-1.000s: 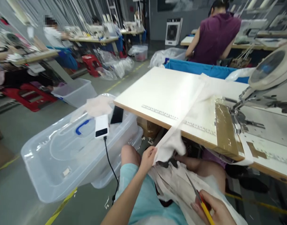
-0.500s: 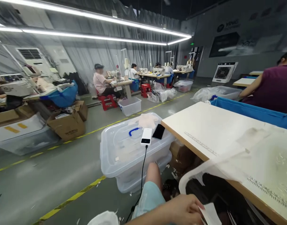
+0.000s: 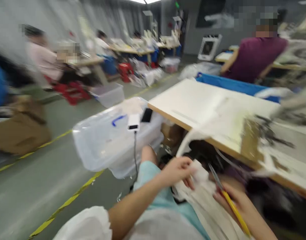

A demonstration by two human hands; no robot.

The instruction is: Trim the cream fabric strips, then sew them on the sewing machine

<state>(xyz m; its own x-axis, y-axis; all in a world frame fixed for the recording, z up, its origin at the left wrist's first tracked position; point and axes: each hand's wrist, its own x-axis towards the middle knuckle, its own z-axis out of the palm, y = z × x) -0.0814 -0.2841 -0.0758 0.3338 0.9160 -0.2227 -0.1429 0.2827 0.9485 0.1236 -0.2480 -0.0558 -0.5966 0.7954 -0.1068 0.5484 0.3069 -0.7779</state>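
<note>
Over my lap, my left hand (image 3: 180, 171) is closed in a pinch on the edge of a white fabric piece (image 3: 201, 172). Pale cloth (image 3: 201, 203) trails from there down across my legs. My right hand (image 3: 234, 196), to the right of the fabric, is wrapped round yellow-handled thread snips (image 3: 234, 211). Their metal blades point up and away from me, close beside the fabric; blur hides whether they are apart. A long white strip (image 3: 186, 140) hangs over the edge of the white table (image 3: 183, 95) beyond my hands.
Left of the table is a lidded clear plastic bin (image 3: 92, 143), bearing a white power bank (image 3: 133, 122) with a cable and a black phone (image 3: 147, 115). A brown packet (image 3: 250, 138) lies on the table. Co-workers sit at sewing tables; one wears a purple shirt (image 3: 258, 58).
The view has swung right and down. My right hand with the snips now shows. My left hand, still pinching the white fabric, appears higher and further left in the picture.
</note>
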